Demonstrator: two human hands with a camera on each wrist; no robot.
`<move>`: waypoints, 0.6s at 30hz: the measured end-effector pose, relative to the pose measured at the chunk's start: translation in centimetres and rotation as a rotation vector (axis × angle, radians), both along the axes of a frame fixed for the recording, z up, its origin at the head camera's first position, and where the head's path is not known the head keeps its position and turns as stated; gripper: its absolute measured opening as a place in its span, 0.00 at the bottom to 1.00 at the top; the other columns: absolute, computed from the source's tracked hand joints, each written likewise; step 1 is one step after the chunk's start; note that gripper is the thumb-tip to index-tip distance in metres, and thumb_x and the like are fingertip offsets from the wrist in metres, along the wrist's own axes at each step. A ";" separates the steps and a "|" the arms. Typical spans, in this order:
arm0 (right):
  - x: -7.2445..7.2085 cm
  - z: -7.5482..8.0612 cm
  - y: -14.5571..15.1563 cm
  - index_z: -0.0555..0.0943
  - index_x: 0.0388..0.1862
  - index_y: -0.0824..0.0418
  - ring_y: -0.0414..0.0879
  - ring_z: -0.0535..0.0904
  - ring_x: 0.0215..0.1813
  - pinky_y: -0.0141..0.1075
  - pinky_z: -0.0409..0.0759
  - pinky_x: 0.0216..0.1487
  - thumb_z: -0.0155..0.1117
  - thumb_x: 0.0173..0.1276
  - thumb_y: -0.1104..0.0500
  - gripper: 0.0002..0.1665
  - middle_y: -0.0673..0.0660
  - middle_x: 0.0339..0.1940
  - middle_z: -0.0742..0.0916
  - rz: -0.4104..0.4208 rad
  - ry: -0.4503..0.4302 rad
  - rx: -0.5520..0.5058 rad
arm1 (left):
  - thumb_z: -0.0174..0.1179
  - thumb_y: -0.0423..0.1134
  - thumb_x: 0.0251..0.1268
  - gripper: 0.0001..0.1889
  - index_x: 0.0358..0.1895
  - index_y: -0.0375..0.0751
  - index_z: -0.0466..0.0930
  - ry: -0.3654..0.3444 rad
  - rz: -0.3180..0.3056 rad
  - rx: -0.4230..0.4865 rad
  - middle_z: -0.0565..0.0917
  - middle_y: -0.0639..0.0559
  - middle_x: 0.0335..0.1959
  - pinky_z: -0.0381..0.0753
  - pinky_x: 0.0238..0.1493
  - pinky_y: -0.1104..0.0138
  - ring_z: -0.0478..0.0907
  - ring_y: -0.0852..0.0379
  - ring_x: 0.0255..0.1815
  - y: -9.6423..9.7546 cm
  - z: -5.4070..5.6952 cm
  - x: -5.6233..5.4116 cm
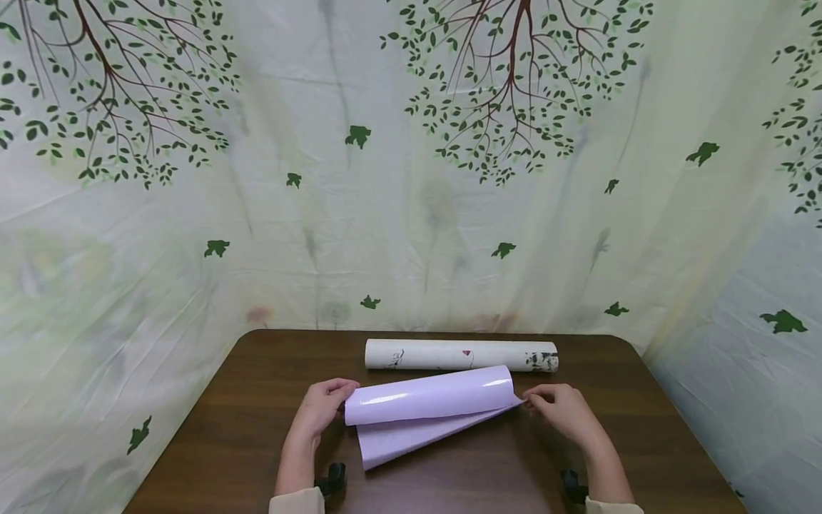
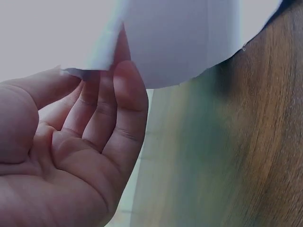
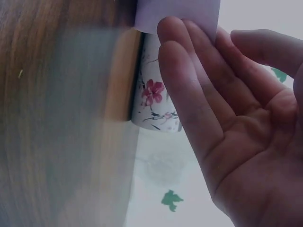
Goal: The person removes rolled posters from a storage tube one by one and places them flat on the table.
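Note:
A partly unrolled roll of glossy lilac sheet (image 1: 430, 396) is held between both hands above the table, its loose flap (image 1: 411, 437) hanging down toward the front. At the roll's left end, my left hand (image 1: 323, 405) grips the rim between thumb and fingers. The left wrist view shows the pale sheet (image 2: 170, 42) passing between that thumb and the curled fingers (image 2: 130, 90). My right hand (image 1: 565, 410) pinches the flap's pointed right corner with its fingertips. In the right wrist view, the lilac edge (image 3: 177, 12) meets the fingers (image 3: 182, 71).
Behind the lilac roll, a white roll (image 1: 449, 355) with a floral print lies along the back of the brown wooden table (image 1: 212, 442). A leaf-patterned cloth (image 1: 437, 214) hangs behind and on both sides. Dark straps with small devices (image 1: 332, 478) sit at the wrists.

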State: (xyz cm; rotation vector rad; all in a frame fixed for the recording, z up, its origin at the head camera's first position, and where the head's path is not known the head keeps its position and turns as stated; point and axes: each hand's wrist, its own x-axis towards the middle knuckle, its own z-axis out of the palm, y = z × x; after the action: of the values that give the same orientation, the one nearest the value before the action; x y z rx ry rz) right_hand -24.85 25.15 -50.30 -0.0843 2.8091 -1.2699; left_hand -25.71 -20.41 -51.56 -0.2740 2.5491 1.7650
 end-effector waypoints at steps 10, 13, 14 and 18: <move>-0.6 -0.2 -0.5 0.93 0.41 0.60 0.41 0.85 0.32 0.39 0.80 0.36 0.74 0.71 0.49 0.15 0.51 0.28 0.92 -0.140 0.042 0.045 | 0.76 0.51 0.64 0.21 0.49 0.37 0.89 -0.037 -0.110 -0.126 0.89 0.49 0.40 0.81 0.36 0.62 0.80 0.56 0.37 0.3 0.7 0.6; -0.6 -0.1 -0.7 0.93 0.40 0.59 0.41 0.83 0.31 0.38 0.78 0.34 0.76 0.67 0.43 0.20 0.50 0.26 0.92 -0.193 0.071 0.075 | 0.81 0.45 0.54 0.24 0.51 0.36 0.86 -0.013 -0.186 -0.225 0.86 0.49 0.36 0.80 0.32 0.63 0.79 0.56 0.31 0.6 1.1 0.9; -0.6 -0.1 -0.8 0.93 0.40 0.59 0.42 0.83 0.31 0.37 0.77 0.34 0.77 0.66 0.42 0.21 0.50 0.25 0.91 -0.209 0.076 0.080 | 0.83 0.44 0.51 0.26 0.51 0.36 0.85 -0.008 -0.204 -0.257 0.85 0.49 0.34 0.80 0.32 0.63 0.79 0.56 0.30 0.7 1.3 1.0; -0.6 -0.1 -1.3 0.93 0.38 0.58 0.46 0.81 0.33 0.37 0.75 0.33 0.78 0.64 0.43 0.19 0.50 0.27 0.91 -0.257 0.106 0.109 | 0.86 0.44 0.44 0.29 0.49 0.37 0.83 0.001 -0.246 -0.378 0.84 0.50 0.33 0.78 0.37 0.63 0.78 0.55 0.33 1.1 1.7 1.3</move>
State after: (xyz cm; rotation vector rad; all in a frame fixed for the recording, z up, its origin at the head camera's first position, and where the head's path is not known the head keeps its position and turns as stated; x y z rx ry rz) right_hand -25.48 23.86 -50.44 0.2288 3.0544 -1.1840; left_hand -24.43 -19.31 -49.85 0.0346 2.7600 1.1980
